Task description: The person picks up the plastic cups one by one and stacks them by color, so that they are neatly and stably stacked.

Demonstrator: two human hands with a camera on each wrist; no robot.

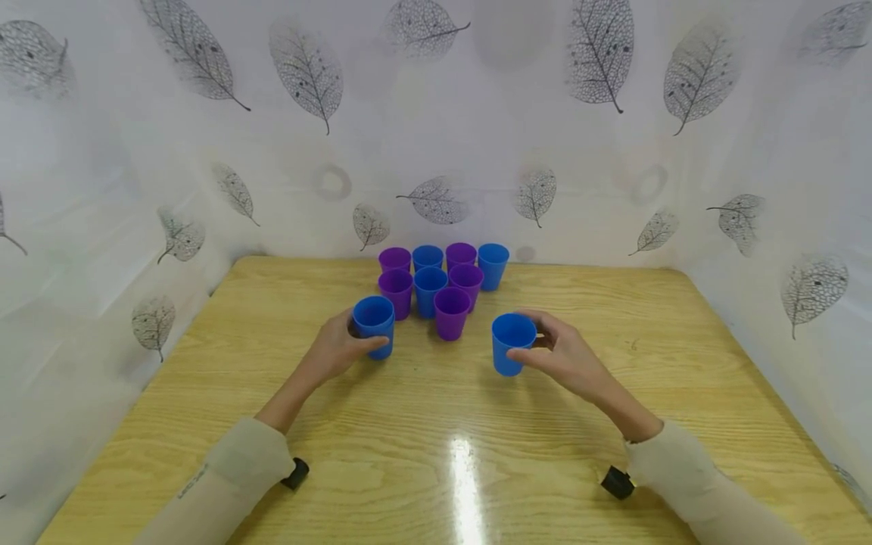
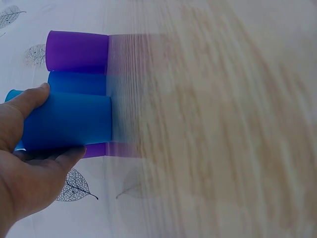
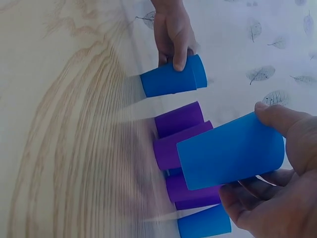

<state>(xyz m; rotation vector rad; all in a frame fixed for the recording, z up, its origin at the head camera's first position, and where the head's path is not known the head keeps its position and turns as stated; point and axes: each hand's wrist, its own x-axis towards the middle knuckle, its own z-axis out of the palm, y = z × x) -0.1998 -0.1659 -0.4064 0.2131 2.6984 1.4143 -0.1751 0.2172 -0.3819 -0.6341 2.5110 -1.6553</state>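
My left hand [image 1: 337,350] grips a blue cup [image 1: 375,341] upright beside the left side of the cup group. In the right wrist view a second rim shows at its top, so it looks like two nested blue cups [image 3: 171,82]. My right hand [image 1: 564,357] holds another blue cup [image 1: 507,356] between thumb and fingers, to the right of the group and apart from it. Nearest between the hands stands a purple cup [image 1: 451,316]. Behind it come a purple cup [image 1: 397,295], a blue cup [image 1: 429,294] and a purple cup [image 1: 468,281].
A back row of purple and blue cups ends in a blue cup [image 1: 492,269] on the right. All stand upright on the wooden table [image 1: 381,454]. A white leaf-patterned sheet [image 1: 436,113] rises behind and at both sides. Light glares off the table's front.
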